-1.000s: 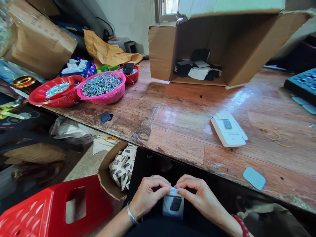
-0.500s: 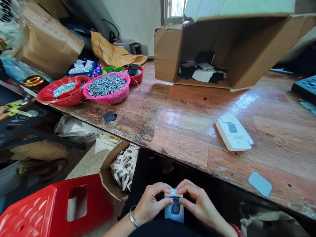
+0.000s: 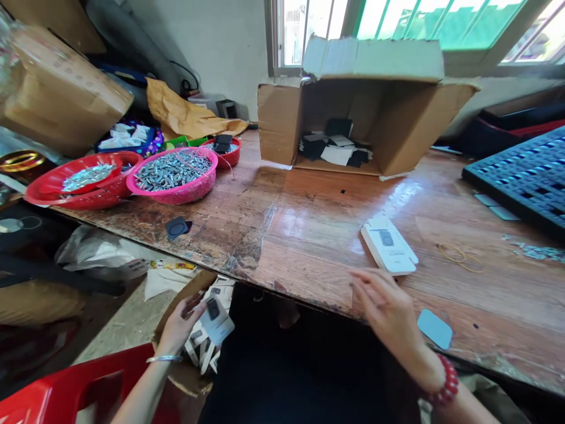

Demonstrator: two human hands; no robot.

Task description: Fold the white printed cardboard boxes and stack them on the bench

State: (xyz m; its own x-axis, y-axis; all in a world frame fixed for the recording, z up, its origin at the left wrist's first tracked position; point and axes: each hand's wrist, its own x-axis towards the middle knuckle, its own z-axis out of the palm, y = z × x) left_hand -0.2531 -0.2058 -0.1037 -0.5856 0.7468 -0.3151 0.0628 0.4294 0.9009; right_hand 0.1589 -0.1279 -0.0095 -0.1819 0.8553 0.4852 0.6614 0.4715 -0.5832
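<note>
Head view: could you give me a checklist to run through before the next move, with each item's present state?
1. Left hand holds the small white packet: ok.
2. Packet above the open carton: ok.
3. Packet's top end closed: cannot tell.
4. Right hand free of packets: ok.
5. Right hand touching the white stack: cannot tell.

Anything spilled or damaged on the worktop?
Yes: small pale bits lie loose by the dark rack at right, as if spilled, and the worktop looks scuffed and stained near the pink basket.
</note>
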